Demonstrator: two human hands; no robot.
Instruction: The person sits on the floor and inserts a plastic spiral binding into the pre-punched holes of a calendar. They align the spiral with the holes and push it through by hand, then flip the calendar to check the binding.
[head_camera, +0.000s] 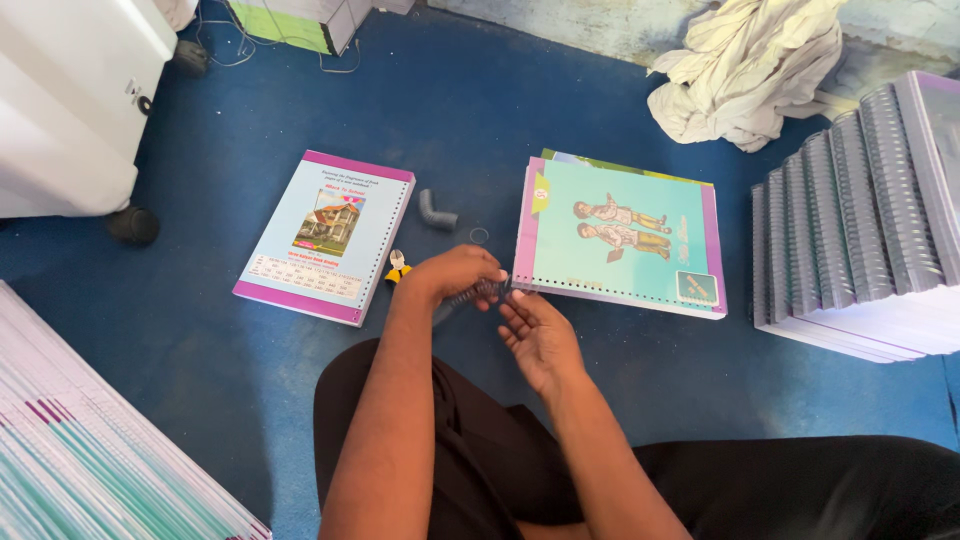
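Left hand (455, 272) is curled, knuckles up, fingers closed around a dark wire spiral (470, 296). Spiral is thin, ribbed, coiled metal or plastic; cannot tell which. Its long axis runs from lower left to upper right, the upper end pointing toward the near left corner of the teal booklet (620, 240). Right hand (537, 335) is palm up, fingers loosely bent and half open, fingertips meeting the spiral's end just beside that corner; whether it actually pinches the coil cannot be told.

Spiral sits above the blue floor (480, 110), between the two booklets and just in front of the person's black-clad lap.

Teal booklet lies flat, glossy cover, purple margins, a row of punched holes along its near edge. Second booklet (325, 235) lies flat to the left, pale cover with purple bands, punched holes along its right edge. Small yellow-handled cutter (398, 266) lies just beside it, close to the left wrist. Grey bent tube (436, 211) and a small ring (479, 235) lie on the floor between the booklets.

Right: stack of spiral-bound books (860, 220), coils showing. Crumpled cream cloth (750, 65) behind
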